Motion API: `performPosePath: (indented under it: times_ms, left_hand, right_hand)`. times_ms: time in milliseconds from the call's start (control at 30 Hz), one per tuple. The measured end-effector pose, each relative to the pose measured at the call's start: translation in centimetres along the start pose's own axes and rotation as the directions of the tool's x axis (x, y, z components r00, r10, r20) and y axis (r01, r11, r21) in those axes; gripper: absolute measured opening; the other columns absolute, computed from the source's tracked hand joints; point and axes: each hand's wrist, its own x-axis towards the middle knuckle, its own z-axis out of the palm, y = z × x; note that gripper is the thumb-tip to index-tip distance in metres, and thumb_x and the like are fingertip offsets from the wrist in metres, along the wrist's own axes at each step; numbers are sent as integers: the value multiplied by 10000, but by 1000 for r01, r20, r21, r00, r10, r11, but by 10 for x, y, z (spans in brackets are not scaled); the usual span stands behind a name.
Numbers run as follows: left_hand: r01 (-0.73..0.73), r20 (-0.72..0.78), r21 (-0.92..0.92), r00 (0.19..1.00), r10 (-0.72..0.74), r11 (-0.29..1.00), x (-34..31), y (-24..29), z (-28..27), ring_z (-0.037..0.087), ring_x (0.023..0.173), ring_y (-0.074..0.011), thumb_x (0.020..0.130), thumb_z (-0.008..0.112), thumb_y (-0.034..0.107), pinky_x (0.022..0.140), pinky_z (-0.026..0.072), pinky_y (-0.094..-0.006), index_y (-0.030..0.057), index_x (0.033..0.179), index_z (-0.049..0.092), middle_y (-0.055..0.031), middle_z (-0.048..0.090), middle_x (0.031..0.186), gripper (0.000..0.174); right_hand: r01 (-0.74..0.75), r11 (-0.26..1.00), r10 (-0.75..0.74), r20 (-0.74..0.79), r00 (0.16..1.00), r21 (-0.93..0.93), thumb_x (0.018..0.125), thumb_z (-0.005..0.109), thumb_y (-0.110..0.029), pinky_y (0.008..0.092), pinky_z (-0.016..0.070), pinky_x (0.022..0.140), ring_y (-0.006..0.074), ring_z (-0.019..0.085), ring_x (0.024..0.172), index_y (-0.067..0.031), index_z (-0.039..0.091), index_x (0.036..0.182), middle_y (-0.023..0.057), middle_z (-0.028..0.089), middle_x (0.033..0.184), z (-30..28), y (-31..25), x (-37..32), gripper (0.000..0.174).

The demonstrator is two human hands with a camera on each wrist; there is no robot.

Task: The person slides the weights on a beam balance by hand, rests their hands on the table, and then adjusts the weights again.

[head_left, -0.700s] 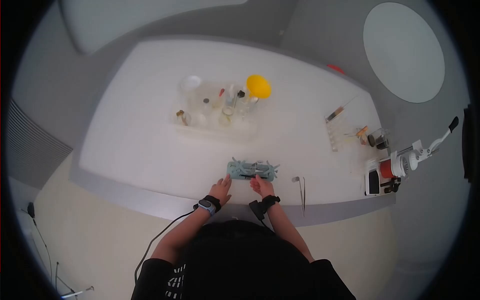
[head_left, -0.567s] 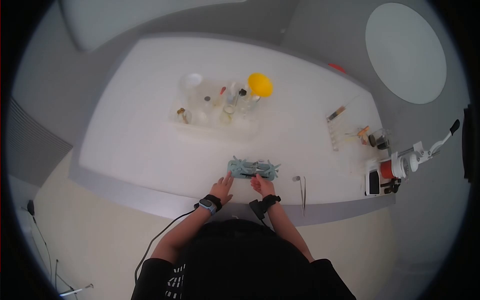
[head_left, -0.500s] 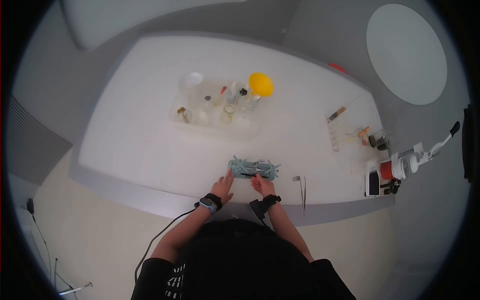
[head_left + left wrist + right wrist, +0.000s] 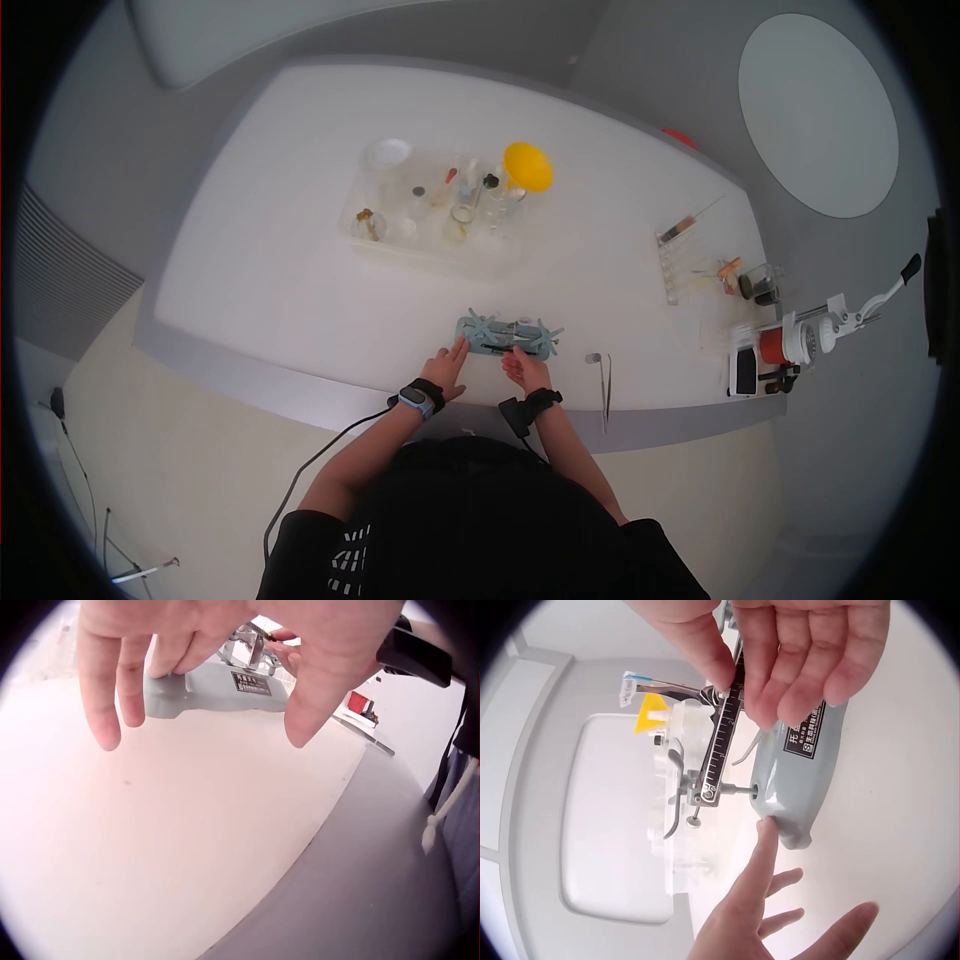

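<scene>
A grey-blue balance [image 4: 497, 350] stands near the table's front edge, its base [image 4: 799, 787] bearing a black label. My left hand [image 4: 441, 370] has its fingers spread, with fingertips touching the left end of the base [image 4: 214, 691]; its thumb hangs apart in the left wrist view. At the balance's near side, my right hand [image 4: 528, 372] pinches a small silver part on the black graduated beam [image 4: 718, 746] between thumb and index finger. The other fingers of that hand [image 4: 802, 656] are bent beside the label. What lies under them is hidden.
Behind the balance, a clear tray [image 4: 430, 258] holds glassware and a yellow funnel [image 4: 528, 167]. Tweezers [image 4: 609, 390] lie to the right. Farther right stand a clear rack [image 4: 667, 270], a jar [image 4: 764, 284] and a white device with a lever [image 4: 745, 368].
My left hand has slid slightly forward onto the end of the base. My right hand keeps its place at the beam. The head view has shifted a little.
</scene>
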Motion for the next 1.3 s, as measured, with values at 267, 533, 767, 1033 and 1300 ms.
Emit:
performPosePath:
  times_ms: [267,533,767,1033,1300]
  left_hand:
    - [-3,19,17,1000,3,1000,0,0,-1,408,932,-300,529,637,224,695,438,-349,5,1203,141,-169,188,1241,865]
    - [9,35,21,999,-10,1000,0,2,-4,405,945,-297,523,645,216,698,439,-348,13,1206,134,-162,180,1245,876]
    - [11,40,28,999,-12,1000,0,2,-3,401,951,-297,522,645,216,705,437,-348,13,1206,130,-159,179,1247,880]
    - [12,40,28,999,-13,1000,1,1,0,399,950,-303,511,647,215,700,439,-352,10,1206,131,-163,178,1246,889]
    - [13,50,30,999,-15,999,1,2,-2,397,956,-305,512,647,207,703,438,-353,10,1206,130,-166,174,1247,887]
  right_hand:
    - [34,999,-34,9,999,-24,725,523,-363,209,426,629,124,539,696,-7,548,849,69,566,781,0,0,-1,378]
    - [45,999,-44,7,999,-20,723,523,-371,211,426,631,125,538,698,-5,547,851,70,566,782,0,1,0,389]
    - [58,998,-58,25,998,-27,721,521,-383,214,425,637,128,536,706,-6,545,863,75,564,795,-1,2,2,404]
    - [56,998,-55,37,998,-34,724,516,-384,213,424,636,123,534,702,-7,545,864,68,564,787,-1,1,1,402]
    - [53,998,-52,39,998,-38,727,514,-381,209,424,633,119,534,701,-12,544,860,64,564,785,-1,1,1,393]
